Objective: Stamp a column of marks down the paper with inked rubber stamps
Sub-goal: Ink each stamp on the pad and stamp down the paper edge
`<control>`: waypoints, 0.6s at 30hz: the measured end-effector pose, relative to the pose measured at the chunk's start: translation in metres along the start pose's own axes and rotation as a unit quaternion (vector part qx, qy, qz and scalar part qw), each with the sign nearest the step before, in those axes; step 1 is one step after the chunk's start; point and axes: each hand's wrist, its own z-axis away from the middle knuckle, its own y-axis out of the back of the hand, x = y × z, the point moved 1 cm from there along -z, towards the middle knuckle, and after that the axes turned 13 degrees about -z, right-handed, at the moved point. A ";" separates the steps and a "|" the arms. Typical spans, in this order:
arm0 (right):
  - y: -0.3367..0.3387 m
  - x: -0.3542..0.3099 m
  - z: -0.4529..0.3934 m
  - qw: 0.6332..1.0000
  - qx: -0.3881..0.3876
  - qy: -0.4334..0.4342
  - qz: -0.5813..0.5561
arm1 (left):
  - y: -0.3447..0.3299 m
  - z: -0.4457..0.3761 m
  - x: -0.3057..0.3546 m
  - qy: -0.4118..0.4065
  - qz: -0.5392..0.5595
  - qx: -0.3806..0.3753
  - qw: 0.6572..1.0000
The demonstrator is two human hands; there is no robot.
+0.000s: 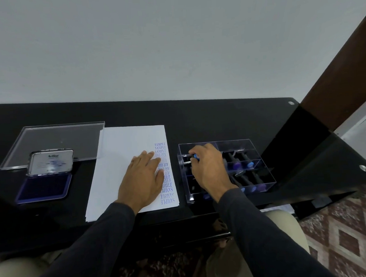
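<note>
A white sheet of paper [119,163] lies on the black desk, with a column of blue stamped words [166,182] down its right side. My left hand [142,179] rests flat on the paper, partly covering the column. To the right stands a clear plastic stamp box [256,155] with several stamps in its compartments. My right hand [208,169] reaches into the box's left part, its fingers pinching a stamp with a blue handle [195,157]. An open blue ink pad [44,187], lid upright, sits at the left.
The box's clear lid [56,141] lies flat behind the ink pad, its edge under the paper's corner. The black glass desk [219,119] meets a white wall at the back. A brown wooden post [341,81] rises at the right. Patterned floor shows below right.
</note>
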 end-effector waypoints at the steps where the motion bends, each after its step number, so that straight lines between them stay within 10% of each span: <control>1: 0.001 0.000 0.000 1.000 0.004 0.002 0.001 | 0.000 0.000 0.000 0.000 0.000 0.000 1.000; 18: -0.010 -0.067 -0.002 0.993 0.035 0.115 -0.021 | 0.036 0.018 -0.046 0.052 0.045 0.053 0.996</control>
